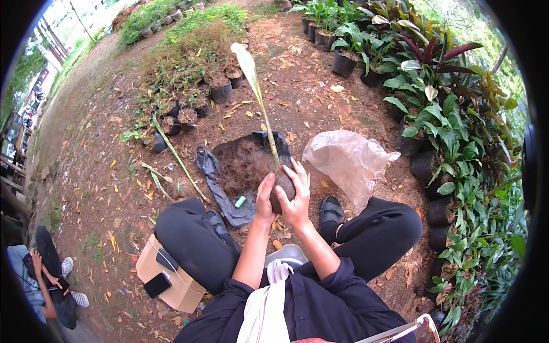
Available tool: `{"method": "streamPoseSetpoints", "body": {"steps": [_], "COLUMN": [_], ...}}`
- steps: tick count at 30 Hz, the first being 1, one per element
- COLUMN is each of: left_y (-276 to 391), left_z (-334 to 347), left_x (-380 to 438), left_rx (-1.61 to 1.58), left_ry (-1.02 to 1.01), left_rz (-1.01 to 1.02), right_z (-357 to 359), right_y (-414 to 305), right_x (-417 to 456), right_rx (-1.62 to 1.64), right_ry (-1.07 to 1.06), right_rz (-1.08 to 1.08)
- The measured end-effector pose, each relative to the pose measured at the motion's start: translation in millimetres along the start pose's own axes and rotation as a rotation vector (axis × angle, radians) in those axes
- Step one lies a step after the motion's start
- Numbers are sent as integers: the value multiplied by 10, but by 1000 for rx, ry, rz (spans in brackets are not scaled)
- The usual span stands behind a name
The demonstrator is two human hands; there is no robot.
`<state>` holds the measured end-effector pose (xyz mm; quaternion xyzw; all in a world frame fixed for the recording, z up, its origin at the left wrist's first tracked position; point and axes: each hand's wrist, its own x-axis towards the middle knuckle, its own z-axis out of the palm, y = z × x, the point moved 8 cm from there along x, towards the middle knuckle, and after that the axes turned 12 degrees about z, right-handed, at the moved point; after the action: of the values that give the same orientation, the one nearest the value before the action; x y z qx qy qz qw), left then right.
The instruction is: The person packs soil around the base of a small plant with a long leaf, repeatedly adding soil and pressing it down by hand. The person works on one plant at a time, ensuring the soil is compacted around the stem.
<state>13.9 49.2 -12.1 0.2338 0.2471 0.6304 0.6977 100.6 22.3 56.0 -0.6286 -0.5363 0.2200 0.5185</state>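
A dark, rounded root ball [284,188] is cupped between my left hand [265,197] and my right hand [295,193]. From its top a long pale green stem [266,115] rises, ending in a narrow, whitish leaf. Just beyond my hands a black plastic sheet [240,216] lies on the soil, bearing a heap of brown root-like fibre [242,165]. A small green spool-like item [239,201] rests on the sheet. To the right, a crumpled clear plastic bag [343,160] is spread on the ground.
Cut green stalks [180,158] lie on the left. Potted plants [221,91] stand ahead, and leafy plants in black bags [422,165] line the right. Beside my left knee, cardboard [182,296] holds a phone [157,285] and another dark device. Another person [47,274] sits far left.
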Motion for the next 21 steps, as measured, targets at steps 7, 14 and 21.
{"method": "streamPoseSetpoints", "body": {"steps": [7,14,21], "left_y": [16,136,100], "left_z": [-88,-6,50], "left_x": [43,50,89], "left_rx": [49,218,6], "left_ry": [22,60,83], "left_rz": [10,139,113], "right_z": [-24,-110,-62], "right_y": [-65,-25,-17], "right_x": [60,144,45], "right_rx": [-136,113,327], "right_ry": [34,76,-27], "right_rz": [14,71,123]}}
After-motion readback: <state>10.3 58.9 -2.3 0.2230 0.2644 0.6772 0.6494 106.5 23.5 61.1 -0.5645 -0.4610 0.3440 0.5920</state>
